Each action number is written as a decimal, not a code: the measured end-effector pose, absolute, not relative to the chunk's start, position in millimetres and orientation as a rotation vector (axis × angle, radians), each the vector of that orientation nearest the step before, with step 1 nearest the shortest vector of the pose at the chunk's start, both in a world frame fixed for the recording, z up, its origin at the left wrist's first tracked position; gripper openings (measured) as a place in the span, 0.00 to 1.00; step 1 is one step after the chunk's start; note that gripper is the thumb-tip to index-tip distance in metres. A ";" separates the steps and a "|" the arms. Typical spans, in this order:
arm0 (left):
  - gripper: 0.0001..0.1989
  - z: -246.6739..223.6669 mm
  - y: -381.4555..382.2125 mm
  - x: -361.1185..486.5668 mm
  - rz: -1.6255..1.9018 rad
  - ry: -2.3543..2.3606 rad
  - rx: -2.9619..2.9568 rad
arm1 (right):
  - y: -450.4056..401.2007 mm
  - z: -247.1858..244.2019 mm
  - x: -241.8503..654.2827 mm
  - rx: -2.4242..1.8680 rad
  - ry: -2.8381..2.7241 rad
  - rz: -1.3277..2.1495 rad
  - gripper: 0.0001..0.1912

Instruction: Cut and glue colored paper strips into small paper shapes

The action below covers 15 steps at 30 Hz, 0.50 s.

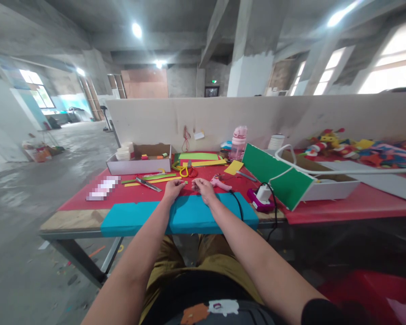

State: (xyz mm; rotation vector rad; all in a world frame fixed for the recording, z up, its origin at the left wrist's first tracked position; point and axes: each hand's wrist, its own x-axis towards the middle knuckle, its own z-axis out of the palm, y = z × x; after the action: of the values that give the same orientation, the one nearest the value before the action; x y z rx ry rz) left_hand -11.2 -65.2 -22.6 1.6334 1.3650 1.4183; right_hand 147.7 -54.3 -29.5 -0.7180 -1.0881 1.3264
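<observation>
My left hand (173, 188) is closed in a pinch over the red table, with a small green piece (186, 182) at its fingertips. A short gap to the right, my right hand (205, 187) is also pinched; whatever it may hold is too small to make out. Beside the right fingers lies a pink glue gun (220, 183), its black cord running toward the front edge. A utility knife (149, 184) rests left of my left hand, near yellow and green strips (155, 180). Yellow-handled scissors (184, 171) lie just beyond both hands. Under my wrists is a blue covering (131, 217).
A white box (138, 166) with small coloured blocks stands back left. To the right, a green board (275, 176) leans on another box, near a purple power strip (260, 201) with a white plug. A pink bottle (238, 142) stands by the partition (149, 119). Stuffed toys (328, 142) lie far right.
</observation>
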 end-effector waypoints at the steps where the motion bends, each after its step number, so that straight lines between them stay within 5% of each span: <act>1: 0.18 -22.4 -65.3 -11.1 1.417 1.365 1.629 | -54.0 -29.6 147.6 -0.724 -1.085 1.327 0.15; 15: 0.18 -25.9 -61.7 -12.4 1.400 1.360 1.619 | -55.8 -28.0 146.9 -0.733 -1.132 1.211 0.14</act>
State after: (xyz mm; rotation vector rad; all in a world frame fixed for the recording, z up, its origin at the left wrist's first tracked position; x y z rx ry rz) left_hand -12.4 -61.7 -25.9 1.6189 1.3597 1.4000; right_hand 146.9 -55.8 -28.0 -0.7334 -1.1316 1.2112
